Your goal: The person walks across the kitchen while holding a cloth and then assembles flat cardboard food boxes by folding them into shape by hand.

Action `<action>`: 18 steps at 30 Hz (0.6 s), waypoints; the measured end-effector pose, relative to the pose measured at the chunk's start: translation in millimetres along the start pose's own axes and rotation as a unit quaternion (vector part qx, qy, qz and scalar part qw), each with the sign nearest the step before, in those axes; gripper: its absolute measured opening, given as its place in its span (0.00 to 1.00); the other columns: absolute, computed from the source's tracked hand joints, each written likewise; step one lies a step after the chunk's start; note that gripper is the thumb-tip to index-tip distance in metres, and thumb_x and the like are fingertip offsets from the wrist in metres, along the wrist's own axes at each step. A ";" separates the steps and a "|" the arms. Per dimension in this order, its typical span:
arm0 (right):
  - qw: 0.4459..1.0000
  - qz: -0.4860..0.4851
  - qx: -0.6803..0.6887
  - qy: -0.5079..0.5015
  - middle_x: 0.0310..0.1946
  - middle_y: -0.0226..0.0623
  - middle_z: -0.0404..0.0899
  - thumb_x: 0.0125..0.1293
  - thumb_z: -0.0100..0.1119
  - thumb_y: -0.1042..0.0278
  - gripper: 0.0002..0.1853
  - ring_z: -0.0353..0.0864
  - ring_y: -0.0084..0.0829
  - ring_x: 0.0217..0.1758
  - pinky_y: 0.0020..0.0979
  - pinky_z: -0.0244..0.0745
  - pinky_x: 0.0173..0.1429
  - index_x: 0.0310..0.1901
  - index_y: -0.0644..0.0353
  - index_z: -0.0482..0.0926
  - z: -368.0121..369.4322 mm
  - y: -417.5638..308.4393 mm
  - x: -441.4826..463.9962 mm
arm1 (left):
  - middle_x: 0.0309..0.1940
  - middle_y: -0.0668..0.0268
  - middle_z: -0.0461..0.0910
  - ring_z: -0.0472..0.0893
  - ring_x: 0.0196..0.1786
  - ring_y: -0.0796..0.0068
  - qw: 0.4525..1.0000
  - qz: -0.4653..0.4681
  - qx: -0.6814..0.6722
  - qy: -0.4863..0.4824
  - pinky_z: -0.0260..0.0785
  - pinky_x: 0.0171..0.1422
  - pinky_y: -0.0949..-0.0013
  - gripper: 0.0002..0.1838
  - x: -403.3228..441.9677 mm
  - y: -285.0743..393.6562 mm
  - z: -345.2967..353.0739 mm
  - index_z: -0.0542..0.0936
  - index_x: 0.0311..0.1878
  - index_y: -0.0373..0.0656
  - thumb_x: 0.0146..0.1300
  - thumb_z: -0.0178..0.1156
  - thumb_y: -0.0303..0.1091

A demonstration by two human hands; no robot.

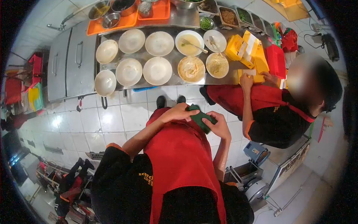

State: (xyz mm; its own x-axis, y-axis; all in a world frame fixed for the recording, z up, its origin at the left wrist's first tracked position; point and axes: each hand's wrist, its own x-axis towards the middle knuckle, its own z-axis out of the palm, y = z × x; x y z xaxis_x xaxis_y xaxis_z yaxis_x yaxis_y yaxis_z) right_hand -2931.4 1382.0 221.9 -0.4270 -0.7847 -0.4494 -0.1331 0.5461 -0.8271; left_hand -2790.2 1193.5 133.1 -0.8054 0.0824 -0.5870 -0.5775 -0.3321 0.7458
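A folded dark green cloth [201, 118] is stretched between my two hands, in front of the red apron. My left hand [176, 113] grips its left end, with the thumb on top. At the other end, my right hand [220, 126] pinches the cloth with thumb and fingers. Beyond my hands, on the steel counter, stand two rows of bowls. Several look bare inside, like one white bowl [157, 71]. A bowl of yellowish liquid [189, 42] holds a spoon, and another bowl [215, 41] has a fork in it. Food shows in a bowl [191, 69] nearer me.
To my right, a co-worker in a red apron [238, 99] handles a yellow box [246, 76] beside more yellow packaging [257, 48]. Orange trays [154, 13] with metal pots sit at the back. Metal food containers [228, 16] line the back right. Cabinet doors [76, 59] are on the left.
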 end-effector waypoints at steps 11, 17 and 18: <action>0.989 -0.006 -0.146 -0.004 0.31 0.49 0.84 0.59 0.70 0.65 0.15 0.83 0.37 0.34 0.36 0.76 0.43 0.42 0.68 0.82 -40.3 48.2 12.2 | 0.38 0.45 0.85 0.85 0.45 0.43 0.833 -0.053 0.466 0.293 0.77 0.49 0.46 0.24 -9.1 -91.9 -72.8 0.82 0.43 0.39 0.62 0.63 0.54; 0.989 -0.078 -0.122 0.003 0.34 0.48 0.83 0.62 0.70 0.65 0.15 0.83 0.39 0.39 0.36 0.76 0.48 0.44 0.65 0.81 -29.9 31.8 26.7 | 0.46 0.46 0.84 0.84 0.50 0.45 0.927 0.026 0.364 0.090 0.76 0.58 0.51 0.29 -15.5 -72.2 -92.6 0.78 0.52 0.38 0.71 0.54 0.60; 0.990 -0.104 -0.091 -0.014 0.34 0.46 0.83 0.63 0.69 0.65 0.15 0.82 0.36 0.40 0.35 0.76 0.49 0.46 0.65 0.81 -23.1 16.4 31.0 | 0.46 0.46 0.84 0.84 0.50 0.45 0.925 0.029 0.369 0.086 0.76 0.58 0.51 0.29 -11.0 -63.9 -83.1 0.78 0.52 0.38 0.71 0.54 0.60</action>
State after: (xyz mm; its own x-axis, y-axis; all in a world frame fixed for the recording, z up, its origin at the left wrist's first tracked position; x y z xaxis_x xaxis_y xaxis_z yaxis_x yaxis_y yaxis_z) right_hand -2967.4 1373.4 202.2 -0.3488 -0.8923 -0.2864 -0.3751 0.4130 -0.8299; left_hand -2733.3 1135.8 65.7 -0.8417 -0.0867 -0.5329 -0.5183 0.4062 0.7526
